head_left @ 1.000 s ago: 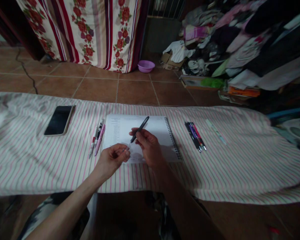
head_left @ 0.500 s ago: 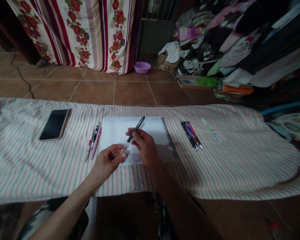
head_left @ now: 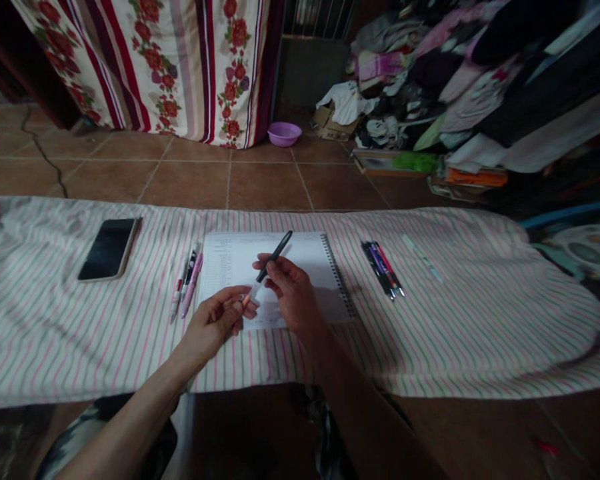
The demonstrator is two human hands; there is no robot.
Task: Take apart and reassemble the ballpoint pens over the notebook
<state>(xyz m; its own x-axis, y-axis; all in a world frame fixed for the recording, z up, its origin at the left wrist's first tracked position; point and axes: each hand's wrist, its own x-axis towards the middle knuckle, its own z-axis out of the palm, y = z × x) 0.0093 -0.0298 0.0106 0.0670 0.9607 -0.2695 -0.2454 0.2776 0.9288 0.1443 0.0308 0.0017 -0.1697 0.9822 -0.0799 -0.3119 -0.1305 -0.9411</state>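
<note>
Over an open spiral notebook (head_left: pixel 300 250), both hands hold one pen (head_left: pixel 277 254), tilted with its black end up and to the right. My right hand (head_left: pixel 295 287) is closed around the black part. Thumb and fingers of my left hand (head_left: pixel 223 315) pinch the pen's clear, orange-tinted lower end. Left of the notebook lie several pens, among them a pink pen (head_left: pixel 193 285). To its right, black pens (head_left: pixel 377 270) lie beside a purple pen (head_left: pixel 381 263) and a red one. A pale, slim pen-like stick (head_left: pixel 423 258) lies farther right.
A phone (head_left: pixel 109 249) lies at the left on the striped cloth (head_left: pixel 480 300). Beyond the cloth are a tiled floor (head_left: pixel 195 180), a purple basin (head_left: pixel 285 134), a floral curtain (head_left: pixel 195 67) and a heap of clothes (head_left: pixel 430 73) with a cardboard box (head_left: pixel 333 125).
The pen has shifted slightly up and to the right with my right hand. My left fingers have changed position on its lower end, with more of the orange part showing.
</note>
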